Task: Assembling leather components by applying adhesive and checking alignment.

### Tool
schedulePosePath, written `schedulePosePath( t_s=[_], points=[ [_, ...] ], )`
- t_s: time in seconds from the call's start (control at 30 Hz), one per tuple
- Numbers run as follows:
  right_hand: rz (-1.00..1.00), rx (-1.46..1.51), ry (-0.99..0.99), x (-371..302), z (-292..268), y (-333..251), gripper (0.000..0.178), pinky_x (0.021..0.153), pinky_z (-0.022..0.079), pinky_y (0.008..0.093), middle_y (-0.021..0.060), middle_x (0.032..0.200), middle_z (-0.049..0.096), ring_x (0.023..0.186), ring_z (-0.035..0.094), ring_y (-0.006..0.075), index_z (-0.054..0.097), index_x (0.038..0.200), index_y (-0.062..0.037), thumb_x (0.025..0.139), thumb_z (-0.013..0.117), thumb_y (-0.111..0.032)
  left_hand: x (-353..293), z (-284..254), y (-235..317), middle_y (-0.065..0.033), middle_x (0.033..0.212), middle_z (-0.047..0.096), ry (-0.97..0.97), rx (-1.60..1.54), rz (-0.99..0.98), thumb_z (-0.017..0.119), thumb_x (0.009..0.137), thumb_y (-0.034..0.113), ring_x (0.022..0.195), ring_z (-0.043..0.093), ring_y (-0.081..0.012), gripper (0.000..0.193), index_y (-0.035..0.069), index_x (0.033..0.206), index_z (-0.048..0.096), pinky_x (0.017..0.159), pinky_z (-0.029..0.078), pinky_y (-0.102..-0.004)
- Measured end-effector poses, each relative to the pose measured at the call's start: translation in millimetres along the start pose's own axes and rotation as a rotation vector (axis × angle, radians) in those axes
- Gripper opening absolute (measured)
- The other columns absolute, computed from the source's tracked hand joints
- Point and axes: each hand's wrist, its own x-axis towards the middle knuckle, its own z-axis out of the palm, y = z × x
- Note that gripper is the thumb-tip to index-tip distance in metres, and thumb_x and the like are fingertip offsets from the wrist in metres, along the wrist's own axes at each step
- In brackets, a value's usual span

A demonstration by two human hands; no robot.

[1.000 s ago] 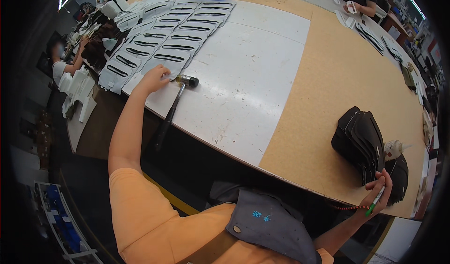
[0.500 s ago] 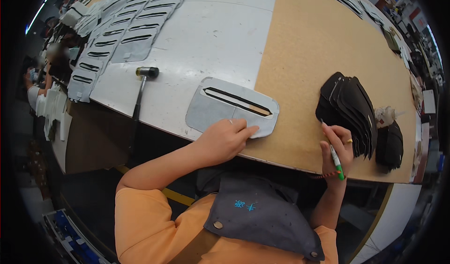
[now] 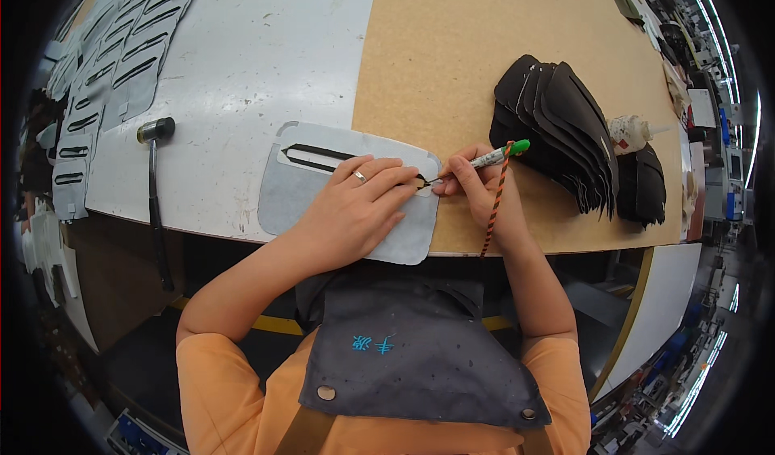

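Pose | left hand (image 3: pixel 353 211) flat, palm-down on grey panel (image 3: pixel 292 201) | right hand (image 3: pixel 476 187) gripping pen (image 3: pixel 491 159)

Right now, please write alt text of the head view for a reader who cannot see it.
A person's left hand rests on a grey panel with a black-edged slot while the right hand holds a green-ended pen near the slot's right end. A mallet lies to the left, layered black pieces to the right.

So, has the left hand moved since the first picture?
Yes, to the right. Judged against the white-tan tabletop seam, the left hand was well to its left; now it rests on the grey panel near that seam.
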Motion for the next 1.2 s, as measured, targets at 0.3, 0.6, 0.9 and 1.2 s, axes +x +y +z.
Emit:
schedulePosePath(
  t_s=[0.3,0.6,0.9,1.2],
  points=[
    [0.091,-0.133,-0.112,5,-2,-17,0.015,0.068,0.052,0.0241,0.0042,0.079,0.059,0.072,0.059,0.008,0.054,0.086,0.0001,0.095,0.051,-0.012,2,4,-5,-0.0012,0.128,0.052,-0.092,0.021,-0.001,0.06,0.08,0.009,0.123,0.044,-0.0197,0.031,0.01,0.111,0.059,0.104,0.029,-0.0412],
    [-0.657,-0.693,-0.268,-20,-13,-7,0.012,0.067,0.048,0.0292,0.0095,0.084,0.062,0.077,0.061,0.0243,0.057,0.083,-0.0017,0.079,0.067,-0.001,3,4,-2,-0.0008,0.124,0.054,-0.078,0.036,-0.036,0.061,0.077,0.009,0.121,0.046,-0.0176,0.027,0.01,0.104,0.06,0.103,0.031,-0.0394],
    [-0.297,-0.344,-0.126,-11,-9,-2,0.005,0.066,0.048,0.0248,0.0116,0.087,0.064,0.071,0.059,0.0165,0.06,0.084,-0.0003,0.085,0.063,-0.004,2,3,-2,-0.001,0.126,0.055,-0.087,0.004,-0.041,0.059,0.079,0.007,0.122,0.046,-0.0207,0.028,0.01,0.107,0.06,0.104,0.031,-0.0413],
    [-0.907,-0.948,-0.269,-27,-11,7,0.015,0.072,0.052,0.0346,0.0119,0.095,0.062,0.083,0.063,0.0279,0.059,0.087,0.0002,0.075,0.069,0.001,4,2,0,-0.0016,0.126,0.054,-0.081,-0.054,-0.102,0.058,0.081,0.007,0.121,0.046,-0.0213,0.027,0.01,0.108,0.059,0.104,0.03,-0.0407]
  ],
)
